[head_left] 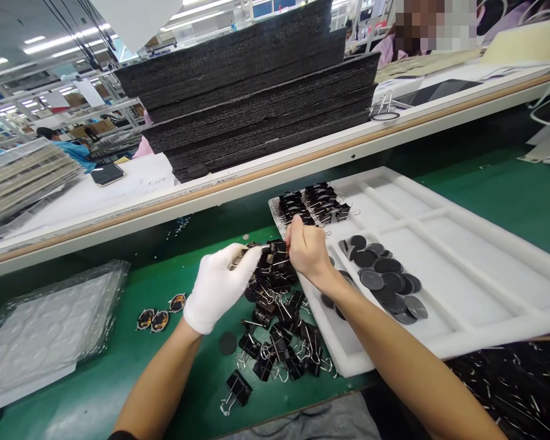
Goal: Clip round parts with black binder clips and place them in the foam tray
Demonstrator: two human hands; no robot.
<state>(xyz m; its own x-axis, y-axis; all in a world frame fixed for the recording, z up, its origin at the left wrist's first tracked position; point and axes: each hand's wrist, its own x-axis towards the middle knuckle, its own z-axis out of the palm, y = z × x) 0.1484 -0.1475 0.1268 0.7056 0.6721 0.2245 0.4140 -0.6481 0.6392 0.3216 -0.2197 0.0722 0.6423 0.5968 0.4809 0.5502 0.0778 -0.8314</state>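
My left hand (224, 278), in a white glove, is closed on a black binder clip (270, 249) over the green table. My bare right hand (307, 247) is closed at the clip's right side, its fingertips near the wire handle; what they pinch is too small to tell. Below both hands lies a heap of black binder clips (279, 342) with silver handles. To the right, a white divided tray (476, 244) holds rows of clips (311, 205) at its far left corner and loose dark discs (389, 275) in a nearer compartment. One dark disc (228, 343) rests on the table.
Clear plastic trays (50, 324) are stacked at the left, with several small round pieces (159, 321) beside them. Behind runs a raised shelf edge (211, 186) bearing stacked black sheets (256, 91) and a phone (107, 174). More clips (513, 385) lie at the lower right.
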